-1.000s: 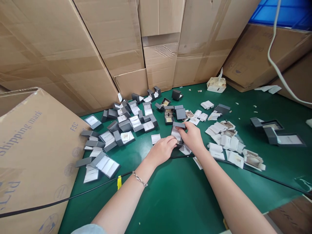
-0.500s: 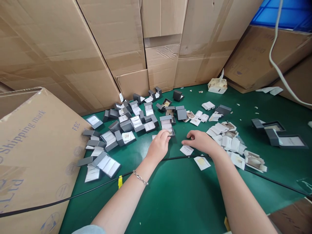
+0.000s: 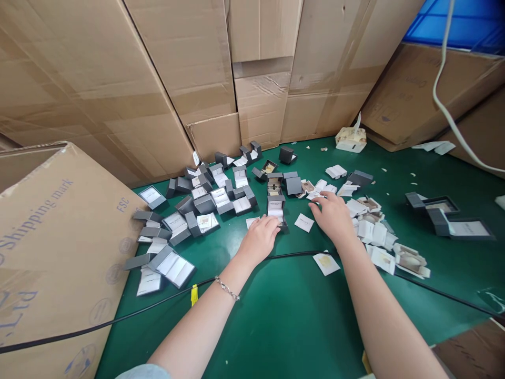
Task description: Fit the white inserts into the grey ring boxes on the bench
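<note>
From the head view, our left hand (image 3: pixel 258 239) rests with curled fingers against the open grey box (image 3: pixel 275 209) on the green table (image 3: pixel 284 316), whether gripping it we cannot tell. Our right hand (image 3: pixel 334 216) lies open, palm down, holding nothing, fingertips at the white inserts (image 3: pixel 365 223), with a white card (image 3: pixel 304 222) between the hands.

Left hand (image 3: pixel 258 241) fingertips hidden behind grey box (image 3: pixel 276 210), box print unreadable

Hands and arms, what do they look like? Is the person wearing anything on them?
Both arms are bare, with no gloves on the left hand or the right hand. The left wrist wears a thin silver chain bracelet. A bit of pale light-blue sleeve shows near the left shoulder. No rings or watch can be seen.
</note>
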`<act>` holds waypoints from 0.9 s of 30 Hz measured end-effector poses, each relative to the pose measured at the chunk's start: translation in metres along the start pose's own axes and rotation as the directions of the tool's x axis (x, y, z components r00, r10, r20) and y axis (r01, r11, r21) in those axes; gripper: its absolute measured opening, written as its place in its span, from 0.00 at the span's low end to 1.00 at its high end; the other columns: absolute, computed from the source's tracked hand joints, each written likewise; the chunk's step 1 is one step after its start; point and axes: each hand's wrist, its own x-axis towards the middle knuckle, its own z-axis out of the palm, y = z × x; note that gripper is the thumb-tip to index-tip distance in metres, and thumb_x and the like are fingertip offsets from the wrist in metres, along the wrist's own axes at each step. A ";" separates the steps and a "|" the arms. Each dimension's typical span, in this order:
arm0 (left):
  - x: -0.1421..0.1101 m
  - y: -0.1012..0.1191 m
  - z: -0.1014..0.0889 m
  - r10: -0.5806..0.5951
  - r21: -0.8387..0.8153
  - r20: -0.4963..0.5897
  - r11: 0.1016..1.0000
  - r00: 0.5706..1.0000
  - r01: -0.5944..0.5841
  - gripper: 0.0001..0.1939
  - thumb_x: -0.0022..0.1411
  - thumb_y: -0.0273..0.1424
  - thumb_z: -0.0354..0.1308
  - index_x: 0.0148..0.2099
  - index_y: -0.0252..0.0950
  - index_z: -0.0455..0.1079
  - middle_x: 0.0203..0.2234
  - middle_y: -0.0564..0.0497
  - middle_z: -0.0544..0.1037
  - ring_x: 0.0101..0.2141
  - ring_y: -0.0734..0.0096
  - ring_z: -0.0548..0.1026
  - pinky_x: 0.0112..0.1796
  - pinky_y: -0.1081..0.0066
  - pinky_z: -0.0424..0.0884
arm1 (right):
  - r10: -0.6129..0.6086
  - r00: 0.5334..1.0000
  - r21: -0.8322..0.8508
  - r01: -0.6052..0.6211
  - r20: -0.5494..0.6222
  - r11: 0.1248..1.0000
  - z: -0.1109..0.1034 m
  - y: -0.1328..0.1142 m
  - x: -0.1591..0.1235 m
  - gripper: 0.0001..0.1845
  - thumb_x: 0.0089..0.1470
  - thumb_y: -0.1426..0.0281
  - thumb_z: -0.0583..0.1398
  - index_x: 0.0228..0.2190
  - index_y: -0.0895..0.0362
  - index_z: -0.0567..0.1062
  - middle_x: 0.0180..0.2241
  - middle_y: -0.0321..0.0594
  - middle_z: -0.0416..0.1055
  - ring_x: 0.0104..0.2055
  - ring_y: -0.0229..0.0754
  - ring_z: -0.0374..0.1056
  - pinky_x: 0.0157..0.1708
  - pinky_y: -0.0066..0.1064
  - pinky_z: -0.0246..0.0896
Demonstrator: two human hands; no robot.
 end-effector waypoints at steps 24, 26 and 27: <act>-0.001 0.005 -0.005 0.018 -0.025 -0.061 1.000 0.998 -0.019 0.10 0.64 0.29 0.45 0.38 0.36 0.68 0.43 0.47 0.74 0.52 0.61 0.67 0.52 0.55 0.66 | -0.075 0.974 0.024 0.082 -0.213 0.996 0.001 -0.018 -0.005 0.25 0.55 0.75 0.43 0.52 0.61 0.66 0.53 0.53 0.60 0.52 0.57 0.56 0.51 0.54 0.50; 0.000 0.005 -0.005 0.013 -0.015 -0.075 1.000 0.997 -0.014 0.11 0.64 0.29 0.45 0.38 0.35 0.69 0.42 0.47 0.75 0.50 0.62 0.68 0.51 0.57 0.67 | -0.086 0.968 0.048 0.100 -0.236 0.994 -0.002 -0.019 -0.005 0.25 0.55 0.75 0.42 0.52 0.62 0.66 0.52 0.54 0.60 0.52 0.57 0.56 0.50 0.52 0.52; 0.000 0.005 -0.005 0.009 -0.013 -0.084 1.000 0.996 -0.010 0.11 0.64 0.29 0.45 0.38 0.35 0.69 0.42 0.47 0.75 0.49 0.62 0.69 0.50 0.58 0.68 | -0.094 0.964 0.067 0.114 -0.250 0.991 -0.004 -0.020 -0.006 0.25 0.56 0.74 0.42 0.52 0.63 0.65 0.52 0.55 0.60 0.52 0.56 0.56 0.50 0.50 0.53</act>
